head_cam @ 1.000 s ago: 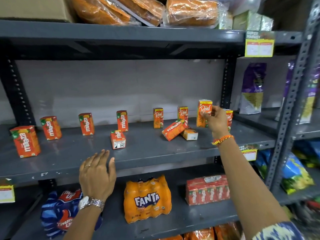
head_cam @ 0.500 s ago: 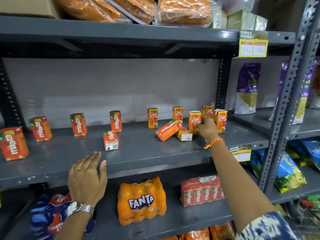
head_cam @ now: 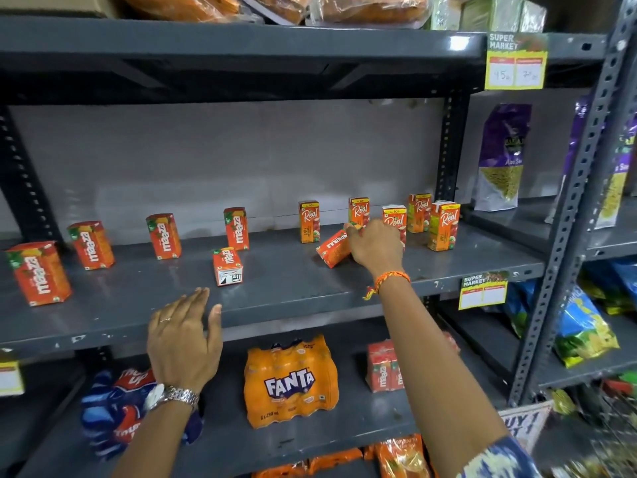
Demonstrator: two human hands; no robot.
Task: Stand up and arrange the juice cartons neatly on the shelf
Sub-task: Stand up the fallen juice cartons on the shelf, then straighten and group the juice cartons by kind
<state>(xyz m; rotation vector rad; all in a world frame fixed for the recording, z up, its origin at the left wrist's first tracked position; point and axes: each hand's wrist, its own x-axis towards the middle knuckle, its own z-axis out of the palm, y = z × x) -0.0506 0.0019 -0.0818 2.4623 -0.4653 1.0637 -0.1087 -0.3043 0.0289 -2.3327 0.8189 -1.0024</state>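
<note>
Right hand point(head_cam: 375, 246) closes loosely over the toppled Maaza carton point(head_cam: 332, 248) lying on the grey shelf point(head_cam: 296, 288) among upright Real cartons point(head_cam: 444, 224), apparently to stand it up, while the left hand point(head_cam: 184, 339), fingers spread and holding nothing, hovers at the shelf's front edge.

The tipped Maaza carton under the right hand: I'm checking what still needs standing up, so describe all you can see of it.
The tipped Maaza carton is a small red-orange paperboard box with white lettering, lying on its side and angled on the grey shelf among upright Real cartons. The right hand rests over its right end, hiding that part; whether the fingers grip it cannot be told.
</note>
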